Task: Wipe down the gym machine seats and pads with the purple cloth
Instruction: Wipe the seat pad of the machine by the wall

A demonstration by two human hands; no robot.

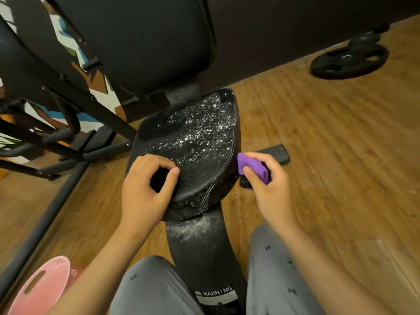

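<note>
Left hand (145,187): curled, holding nothing, resting on the near-left edge of the seat (200,142).
Right hand (268,185): pinching the purple cloth (250,165) at the seat's right edge.
Around: weight plate (347,62) and pink basket (38,289) on the floor.

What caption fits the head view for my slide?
Right hand holds purple cloth beside the speckled seat; left hand rests on its front.

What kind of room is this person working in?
Most likely a gym: a padded machine seat with a backrest pad, and a weight plate on the wooden floor.
</note>
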